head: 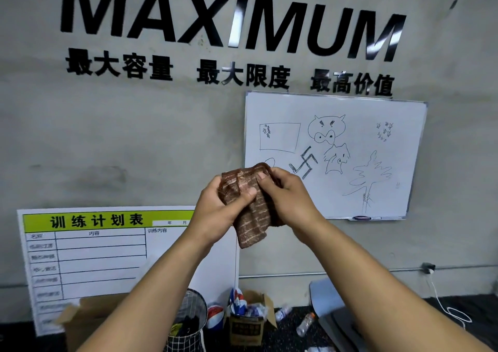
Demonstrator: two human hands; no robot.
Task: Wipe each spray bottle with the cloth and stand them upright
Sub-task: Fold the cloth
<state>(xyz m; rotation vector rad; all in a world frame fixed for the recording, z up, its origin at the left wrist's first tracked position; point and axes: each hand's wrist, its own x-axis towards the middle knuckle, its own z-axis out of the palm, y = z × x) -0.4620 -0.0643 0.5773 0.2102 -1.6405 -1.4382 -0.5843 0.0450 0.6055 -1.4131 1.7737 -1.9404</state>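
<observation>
Both hands up on the cloth, right in front of the whiteboard's lower left corner.
The left hand [215, 206] and right hand [285, 192] each pinch the brown cloth [250, 217], 2 thumbs pressed on its front; whiteboard [377, 149] behind.

Both bare forearms reach up and forward, converging at chest height. The left hand [215, 206] curls its fingers around the cloth [252, 211], thumb pressed on its front; the right hand [289, 192] pinches the top edge, its fingers apparently tucked behind.
</observation>
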